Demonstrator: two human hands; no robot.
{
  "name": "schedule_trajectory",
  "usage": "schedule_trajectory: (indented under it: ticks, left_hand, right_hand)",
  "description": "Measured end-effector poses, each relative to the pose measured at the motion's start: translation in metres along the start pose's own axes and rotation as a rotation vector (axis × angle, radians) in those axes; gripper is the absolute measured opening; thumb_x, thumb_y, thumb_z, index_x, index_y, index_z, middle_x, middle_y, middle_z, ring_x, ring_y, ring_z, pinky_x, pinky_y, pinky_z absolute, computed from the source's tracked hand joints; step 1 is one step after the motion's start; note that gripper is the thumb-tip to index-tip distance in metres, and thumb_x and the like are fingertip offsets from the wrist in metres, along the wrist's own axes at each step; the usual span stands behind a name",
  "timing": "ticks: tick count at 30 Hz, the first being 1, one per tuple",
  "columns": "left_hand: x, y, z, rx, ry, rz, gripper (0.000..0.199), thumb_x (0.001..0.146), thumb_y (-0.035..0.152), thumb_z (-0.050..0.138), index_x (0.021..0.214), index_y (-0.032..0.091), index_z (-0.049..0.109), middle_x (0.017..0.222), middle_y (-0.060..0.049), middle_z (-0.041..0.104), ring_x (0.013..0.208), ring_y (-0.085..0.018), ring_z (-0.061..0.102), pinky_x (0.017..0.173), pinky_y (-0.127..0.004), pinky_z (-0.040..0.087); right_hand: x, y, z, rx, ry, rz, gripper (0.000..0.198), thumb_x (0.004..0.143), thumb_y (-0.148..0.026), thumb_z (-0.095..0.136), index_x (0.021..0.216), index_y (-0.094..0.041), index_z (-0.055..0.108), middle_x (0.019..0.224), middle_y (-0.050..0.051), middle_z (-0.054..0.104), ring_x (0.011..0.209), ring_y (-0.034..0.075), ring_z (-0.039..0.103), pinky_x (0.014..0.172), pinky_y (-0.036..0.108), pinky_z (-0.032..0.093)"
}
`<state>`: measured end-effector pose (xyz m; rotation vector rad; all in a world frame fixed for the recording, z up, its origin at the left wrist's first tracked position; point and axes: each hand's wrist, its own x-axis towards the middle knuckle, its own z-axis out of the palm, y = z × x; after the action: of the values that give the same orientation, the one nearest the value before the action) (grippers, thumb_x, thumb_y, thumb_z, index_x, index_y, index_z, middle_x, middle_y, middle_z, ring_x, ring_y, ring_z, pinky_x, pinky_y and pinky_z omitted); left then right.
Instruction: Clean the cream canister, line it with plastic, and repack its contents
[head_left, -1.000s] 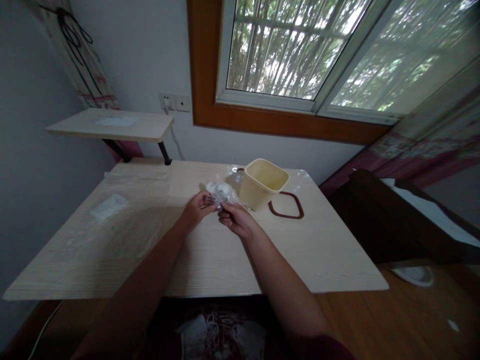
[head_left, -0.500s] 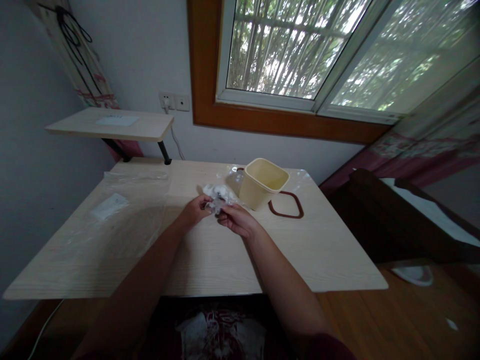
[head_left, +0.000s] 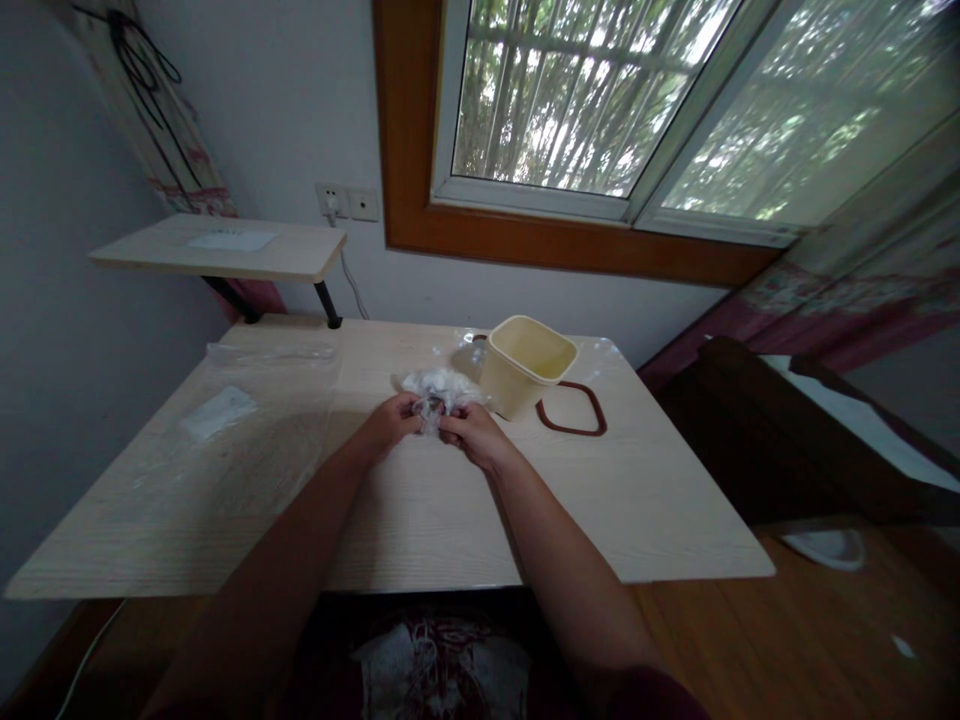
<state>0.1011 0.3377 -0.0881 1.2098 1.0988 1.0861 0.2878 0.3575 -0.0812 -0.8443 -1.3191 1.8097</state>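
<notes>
A crumpled clear plastic bag (head_left: pixel 439 384) with something whitish in it is between my two hands, above the middle of the table. My left hand (head_left: pixel 391 420) pinches its left edge; my right hand (head_left: pixel 474 432) grips its right edge, fingers curled inward. What lies inside the folds is too blurred to tell. Just beyond my right hand stands a cream-coloured plastic bin (head_left: pixel 517 375), upright with its open top showing. Right of the bin a brown rounded-square ring (head_left: pixel 600 412) lies on the table, partly hidden behind it.
On the left of the pale wooden table (head_left: pixel 600 520) a large clear plastic bag (head_left: pixel 277 440) lies flat, with a white label (head_left: pixel 220 412). A raised shelf (head_left: pixel 225 250) stands at the back left, holding a paper sheet (head_left: pixel 232 240). The wall and window (head_left: pixel 555 100) rise behind.
Both hands stay in nearly the same place. The right fingers have shifted slightly upward on the crumpled bag, and its folds have changed shape and spread a little.
</notes>
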Motion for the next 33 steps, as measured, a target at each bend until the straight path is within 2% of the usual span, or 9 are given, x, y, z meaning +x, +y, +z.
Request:
schedule_trajectory:
  ticks: [8,13,17,24,28,33]
  left_hand:
    - [-0.003,0.004,0.006,-0.070,0.006,-0.041,0.030,0.058,0.021,0.071,0.085,0.016,0.059,0.079,0.000,0.065,0.070,-0.012,0.060,0.067,-0.024,0.045]
    - [0.000,-0.002,0.005,0.012,0.015,-0.007,0.029,0.059,0.021,0.072,0.084,0.017,0.057,0.076,0.001,0.064,0.071,-0.013,0.060,0.066,-0.023,0.044]
    - [0.003,-0.008,0.001,0.107,-0.008,0.049,0.026,0.061,0.020,0.070,0.083,0.018,0.057,0.075,0.002,0.064,0.070,-0.012,0.060,0.065,-0.022,0.043]
    - [0.003,-0.010,-0.001,0.304,0.001,0.129,0.022,0.068,0.029,0.075,0.081,0.018,0.060,0.075,0.001,0.064,0.069,-0.014,0.061,0.068,-0.025,0.046]
    - [0.003,-0.011,-0.001,0.325,0.023,0.142,0.021,0.068,0.028,0.075,0.082,0.018,0.061,0.076,0.002,0.064,0.069,-0.013,0.062,0.067,-0.025,0.047]
    - [0.002,-0.005,0.002,0.294,0.052,0.134,0.021,0.069,0.028,0.074,0.081,0.018,0.060,0.080,0.000,0.066,0.073,-0.015,0.063,0.073,-0.027,0.048]
  right_hand:
    - [0.001,0.000,0.002,-0.204,0.018,0.015,0.026,0.065,-0.035,0.073,0.077,-0.020,0.056,0.051,-0.011,0.041,0.044,0.006,0.028,0.044,0.024,0.018]
    - [0.005,0.001,-0.003,-0.568,0.107,-0.024,0.022,0.065,-0.036,0.068,0.067,-0.018,0.056,0.057,-0.006,0.046,0.054,0.009,0.037,0.050,0.024,0.025]
    - [0.004,0.001,-0.004,-0.765,0.151,-0.081,0.024,0.070,-0.037,0.072,0.068,-0.016,0.061,0.060,-0.005,0.051,0.060,0.011,0.043,0.055,0.024,0.027]
    - [0.005,0.005,-0.004,-0.914,0.128,-0.193,0.013,0.076,-0.026,0.074,0.072,-0.015,0.067,0.065,-0.001,0.060,0.064,0.014,0.051,0.059,0.025,0.030]
    - [0.008,0.007,-0.002,-0.956,0.138,-0.237,0.012,0.075,-0.025,0.077,0.074,-0.015,0.069,0.068,0.000,0.062,0.065,0.014,0.050,0.060,0.025,0.030]
    - [0.008,0.010,0.002,-1.018,0.280,-0.229,0.015,0.077,-0.028,0.076,0.077,-0.015,0.068,0.073,0.003,0.064,0.068,0.016,0.050,0.063,0.027,0.031]
